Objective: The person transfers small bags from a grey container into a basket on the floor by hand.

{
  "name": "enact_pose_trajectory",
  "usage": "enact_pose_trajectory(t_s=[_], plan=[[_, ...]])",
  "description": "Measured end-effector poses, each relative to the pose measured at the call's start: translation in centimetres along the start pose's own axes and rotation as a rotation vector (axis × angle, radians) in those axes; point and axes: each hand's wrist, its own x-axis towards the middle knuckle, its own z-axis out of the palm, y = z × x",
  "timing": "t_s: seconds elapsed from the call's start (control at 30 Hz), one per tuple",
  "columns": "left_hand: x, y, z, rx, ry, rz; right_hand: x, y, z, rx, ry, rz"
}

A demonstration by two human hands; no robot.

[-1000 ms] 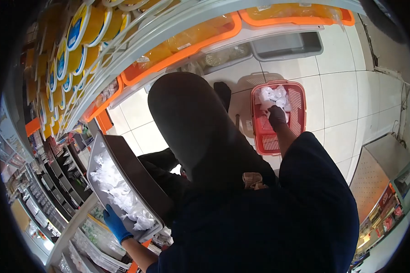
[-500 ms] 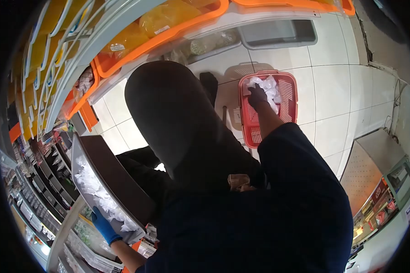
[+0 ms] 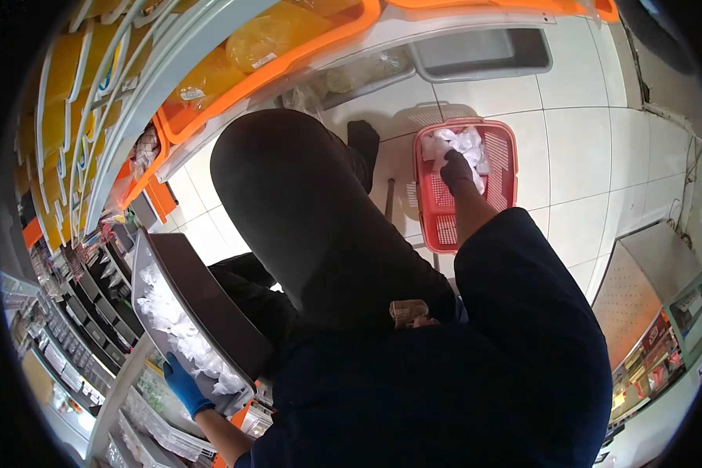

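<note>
My left hand (image 3: 186, 384), in a blue glove, grips the near wall of a grey bin (image 3: 204, 273). The bin is tilted beside my leg and holds a heap of white plastic bags (image 3: 181, 327). On the other side, my right hand (image 3: 457, 169) wears a dark glove and reaches down into a red basket (image 3: 509, 160) on the floor. Its fingers are closed on a white plastic bag (image 3: 469, 145) among several crumpled ones at the basket's far end; the fingertips are partly hidden.
Orange trays (image 3: 288, 66) with yellow bagged goods line the shelf ahead. Below it, a grey tub (image 3: 480, 54) lies on the tiled floor (image 3: 577, 140). Racks of small goods (image 3: 93, 304) stand at the left, and a metal cabinet (image 3: 639, 273) at the right. My bent knee (image 3: 281, 171) is between bin and basket.
The view has shifted slightly. My right hand has moved a little right and back over the bags in the basket. My left hand stays at the bin's wall.
</note>
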Motion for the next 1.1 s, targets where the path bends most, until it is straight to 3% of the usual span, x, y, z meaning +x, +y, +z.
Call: enact_pose_trajectory(t_s=[0.07,0.13,0.23,0.33,0.4,0.5,0.6,0.67,0.7,0.8,0.83,0.87,0.93,1.07,1.1], plan=[[0.7,-1.0,-0.1,0.003,0.007,0.015,-0.7,-0.5,0.2,0.06,0.034,0.014],[1.2,-1.0,-0.1,0.0,0.013,0.029,-1.4,-1.4,0.5,0.177,0.146,0.155],[1.7,-0.5,-0.5,0.018,-0.025,0.017,-0.7,-1.4,1.5,0.344,0.068,0.223],[1.4,0.0,-0.3,0.035,-0.035,0.027,1.9,1.6,4.5,0.144,-0.066,0.114],[1.2,-0.3,-0.1,-0.04,-0.017,0.016,2.3,1.3,5.4,0.22,-0.029,0.181],[2.0,-1.9,0.2,0.032,0.033,0.0,1.5,-1.5,3.5,0.062,-0.006,0.216],[1.9,-1.8,-0.1,-0.033,-0.025,-0.027,1.2,-1.7,3.2,0.081,0.038,0.232],[1.7,-1.4,-0.1,-0.026,-0.011,0.002,1.9,0.1,4.3,0.404,0.05,0.271],[1.5,-1.3,-0.1,-0.019,0.0,0.031,1.6,0.3,5.1,0.88,0.175,0.356],[1.5,-0.5,-0.1,-0.013,-0.006,0.022,2.8,1.6,5.8,1.087,0.172,0.469],[1.3,-0.1,-0.1,-0.009,-0.006,0.024,1.5,-1.5,3.0,0.942,0.129,0.665],[1.2,0.4,0.0,0.008,0.008,0.031,2.3,-0.1,4.0,0.943,0.129,0.67],[0.9,1.8,0.2,0.023,0.02,0.04,6.0,4.6,7.4,-0.398,-0.188,-0.035],[1.5,2.3,0.7,0.015,-0.045,0.056,7.8,4.3,7.7,-0.418,-0.368,0.097],[1.8,2.7,0.8,0.013,-0.053,0.049,7.8,4.2,7.4,-0.303,-0.35,0.136]])
